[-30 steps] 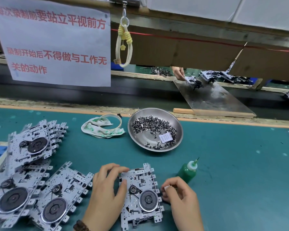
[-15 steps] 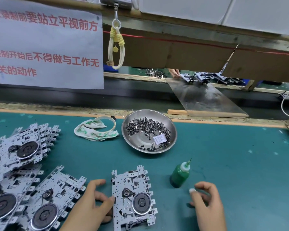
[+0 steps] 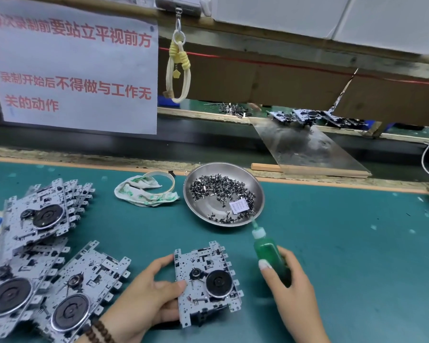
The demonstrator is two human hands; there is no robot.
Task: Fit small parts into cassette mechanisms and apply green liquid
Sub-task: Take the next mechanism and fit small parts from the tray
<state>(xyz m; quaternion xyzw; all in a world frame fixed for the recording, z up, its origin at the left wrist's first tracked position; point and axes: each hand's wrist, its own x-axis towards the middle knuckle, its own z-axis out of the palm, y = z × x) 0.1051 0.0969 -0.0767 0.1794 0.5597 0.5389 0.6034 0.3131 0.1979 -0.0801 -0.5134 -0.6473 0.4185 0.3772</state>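
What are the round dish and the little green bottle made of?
The dish looks like polished steel: silvery, with mirror-like reflections. The bottle in the right hand seems translucent soft plastic, since the green liquid shows through, with a whitish nozzle.

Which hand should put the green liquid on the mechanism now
Probably the right hand: it already grips the green bottle beside the cassette mechanism. The left hand holds that mechanism's left edge, steadying it.

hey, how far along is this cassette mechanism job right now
Fitting on the mechanism under the left hand can't be confirmed. In hand: the right hand grips the green bottle, tip away from the mechanism, so no liquid applied yet. Left: the stacked mechanisms at left, plus parts in the bowl.
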